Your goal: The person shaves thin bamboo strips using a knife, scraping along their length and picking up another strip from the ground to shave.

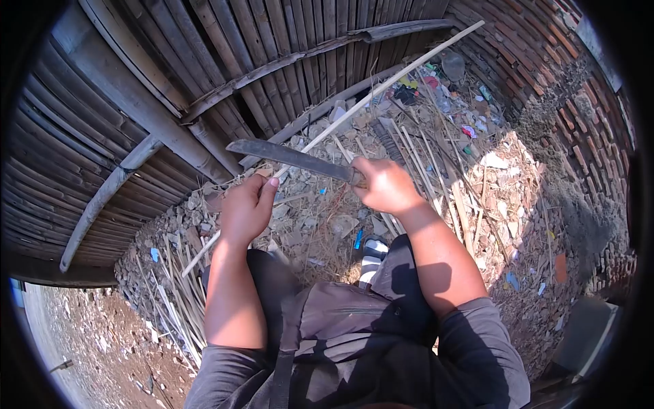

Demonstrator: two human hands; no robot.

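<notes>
My left hand (pixel 248 206) is closed around a long, pale bamboo strip (pixel 388 82). The strip runs diagonally from beside my left knee up to the brick corner at the top right. In my right hand (pixel 386 187) is the handle of a machete (pixel 293 159), mostly covered by my fingers. Its dark, broad blade points left and crosses over the strip just beyond my left hand. Whether the edge touches the strip, I cannot tell.
A bamboo wall (pixel 293 54) rises ahead and left, a brick wall (pixel 586 129) on the right. Rubble and litter (pixel 340 225) cover the ground. Several cut strips (pixel 174 307) lie by my left leg, with more strips (pixel 436 170) beyond my right hand.
</notes>
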